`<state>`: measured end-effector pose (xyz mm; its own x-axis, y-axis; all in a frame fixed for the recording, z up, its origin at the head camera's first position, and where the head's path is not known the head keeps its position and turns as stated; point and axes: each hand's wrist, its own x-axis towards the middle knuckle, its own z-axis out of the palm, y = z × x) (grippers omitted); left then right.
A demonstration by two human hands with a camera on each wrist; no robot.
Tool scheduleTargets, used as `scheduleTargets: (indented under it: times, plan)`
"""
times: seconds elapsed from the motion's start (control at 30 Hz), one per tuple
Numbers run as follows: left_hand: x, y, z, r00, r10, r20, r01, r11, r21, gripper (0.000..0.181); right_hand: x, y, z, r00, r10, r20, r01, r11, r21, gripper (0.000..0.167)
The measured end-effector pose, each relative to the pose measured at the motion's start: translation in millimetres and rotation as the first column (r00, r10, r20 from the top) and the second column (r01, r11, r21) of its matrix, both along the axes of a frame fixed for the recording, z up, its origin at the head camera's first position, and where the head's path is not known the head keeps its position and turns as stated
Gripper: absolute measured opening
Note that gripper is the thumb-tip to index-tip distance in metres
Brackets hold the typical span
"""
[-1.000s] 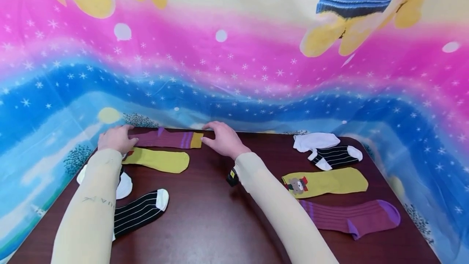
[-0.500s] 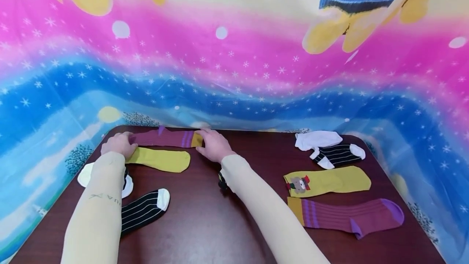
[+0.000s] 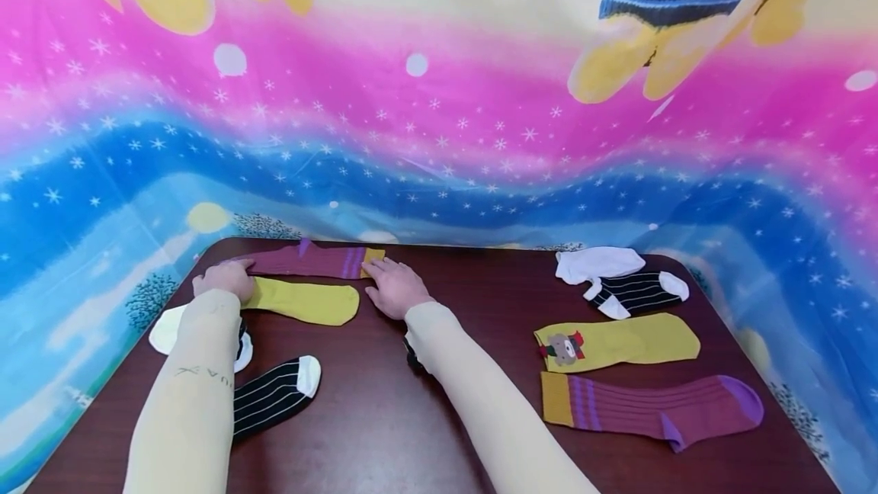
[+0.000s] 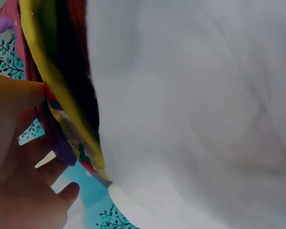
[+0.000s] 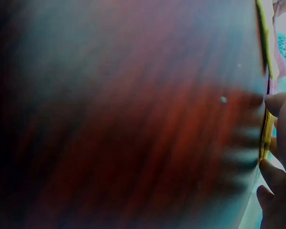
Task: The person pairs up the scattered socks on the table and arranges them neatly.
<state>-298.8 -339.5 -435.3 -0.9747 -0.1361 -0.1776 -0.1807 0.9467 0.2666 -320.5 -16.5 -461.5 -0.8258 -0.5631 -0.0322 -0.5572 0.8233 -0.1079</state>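
Observation:
In the head view, a purple sock [image 3: 312,260] with a mustard cuff lies flat along the table's far left edge. My left hand [image 3: 225,280] rests at its toe end, beside a yellow sock [image 3: 302,301] whose cuff the hand covers. The left wrist view shows the left thumb [image 4: 19,93] against the yellow sock's edge, the other fingers spread. My right hand [image 3: 396,288] touches the mustard cuff with extended fingers. Nearer me lie a white sock [image 3: 165,330] and a black striped sock [image 3: 274,395], both partly hidden by the left arm.
On the right of the brown table [image 3: 357,418] lie another white sock [image 3: 604,262], a second black striped sock [image 3: 638,292], a yellow sock with a bear [image 3: 634,341] and a purple sock with a mustard cuff [image 3: 658,406]. A printed curtain [image 3: 439,136] stands behind the table.
My right hand has come left and down onto the mustard cuff, its fingers now flatter. The left hand has shifted slightly right and down at the toe end. The socks stay in place.

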Motion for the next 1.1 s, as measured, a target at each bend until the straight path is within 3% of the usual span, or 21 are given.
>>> scheduleTargets:
  times: [0.13, 0.23, 0.37, 0.43, 0.6, 0.73, 0.87, 1.1]
  plan:
    - [-1.0, 0.3, -2.5, 0.998, 0.012, -0.065, -0.014, 0.999, -0.036, 0.059, -0.5, -1, -0.7, 0.998, -0.009, -0.067, 0.010, 1.000, 0.015, 0.057]
    - [-1.5, 1.7, 0.0, 0.991, 0.008, -0.135, -0.017, 0.998, -0.062, 0.045, -1.1, 0, 1.5, 0.993, -0.023, -0.116, 0.025, 0.999, 0.019, 0.056]
    - [-3.4, 3.4, 6.3, 0.979, -0.007, -0.206, -0.007, 0.998, -0.070, 0.023, -1.3, 3, 2.6, 0.986, -0.050, -0.160, 0.053, 0.999, 0.013, 0.042]
    - [-4.5, 4.2, 9.1, 0.975, -0.011, -0.221, -0.004, 0.998, -0.064, 0.023, -1.2, 4, 2.7, 0.981, -0.058, -0.184, 0.060, 0.998, 0.005, 0.033]
    - [-7.4, 6.3, 8.6, 0.957, -0.003, -0.289, -0.010, 0.999, -0.044, 0.027, -0.6, 7, 1.9, 0.978, -0.084, -0.191, 0.079, 0.996, -0.032, 0.022]
    - [-9.8, 12.2, 13.6, 0.935, 0.005, -0.354, -0.026, 0.998, -0.053, 0.025, -2.4, 11, -0.4, 0.983, -0.115, -0.144, 0.096, 0.987, -0.130, 0.017]
    - [-13.8, 19.8, 25.6, 0.915, 0.000, -0.404, -0.026, 0.998, -0.060, 0.026, -4.2, 16, -0.3, 0.989, -0.136, -0.064, 0.113, 0.955, -0.276, 0.014]
    - [-18.3, 25.8, 41.2, 0.880, -0.026, -0.475, -0.006, 0.998, -0.066, 0.027, -10.3, 23, 4.1, 0.986, -0.162, 0.028, 0.155, 0.865, -0.477, 0.012]
